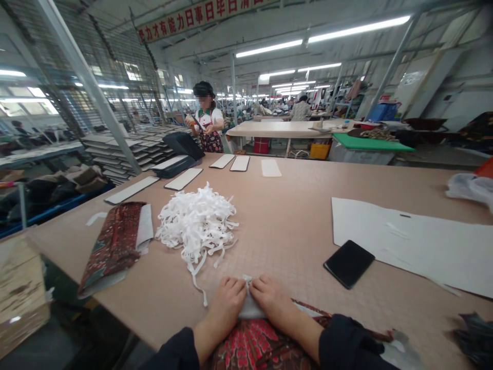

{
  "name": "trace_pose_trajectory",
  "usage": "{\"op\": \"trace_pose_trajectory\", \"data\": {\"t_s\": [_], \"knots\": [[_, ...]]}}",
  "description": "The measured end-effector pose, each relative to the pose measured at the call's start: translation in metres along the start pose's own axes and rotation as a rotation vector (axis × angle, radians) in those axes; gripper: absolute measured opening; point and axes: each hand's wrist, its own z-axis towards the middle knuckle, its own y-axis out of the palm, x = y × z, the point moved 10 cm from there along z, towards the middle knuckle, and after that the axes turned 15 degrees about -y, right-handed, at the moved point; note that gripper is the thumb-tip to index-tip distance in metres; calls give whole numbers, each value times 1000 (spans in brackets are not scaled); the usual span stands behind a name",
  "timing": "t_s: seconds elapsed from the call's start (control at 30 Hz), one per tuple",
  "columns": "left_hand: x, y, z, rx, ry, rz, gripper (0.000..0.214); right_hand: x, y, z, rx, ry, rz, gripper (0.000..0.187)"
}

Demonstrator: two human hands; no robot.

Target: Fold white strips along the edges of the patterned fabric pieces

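At the table's near edge, my left hand [229,302] and my right hand [271,300] sit close together with fingers curled in. Between them they pinch the pale edge [251,309] of a red and brown patterned fabric [252,343], which spreads toward me under my forearms. A small whitish bit shows between my fingertips, too small to name. Just beyond my left hand lies a loose heap of white fabric strips [196,216], one strip trailing toward me. Further left is a folded piece of similar patterned fabric [113,239] with a pale lining.
A black tablet or phone [349,263] lies right of my hands, touching a large white sheet [416,236]. Several white panels [184,179] lie along the far left edge of the brown-covered table [292,205]. A co-worker [208,121] stands beyond the table, holding something.
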Motion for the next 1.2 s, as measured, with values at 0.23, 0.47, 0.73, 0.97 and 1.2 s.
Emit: {"op": "trace_pose_trajectory", "data": {"t_s": [0.23,0.47,0.73,0.97,1.2], "knots": [[1,6,0,25,23,27,15,8,2,2,38,100,29,10],[1,0,0,90,18,27,14,26,8,2,-83,252,233,18],[-2,-7,-1,107,-18,33,20,50,13,-3,-70,491,309,14],[0,-8,0,115,2,54,19,58,19,8,34,436,522,17],[-1,-2,2,119,23,59,23,63,30,19,129,361,591,34]]}}
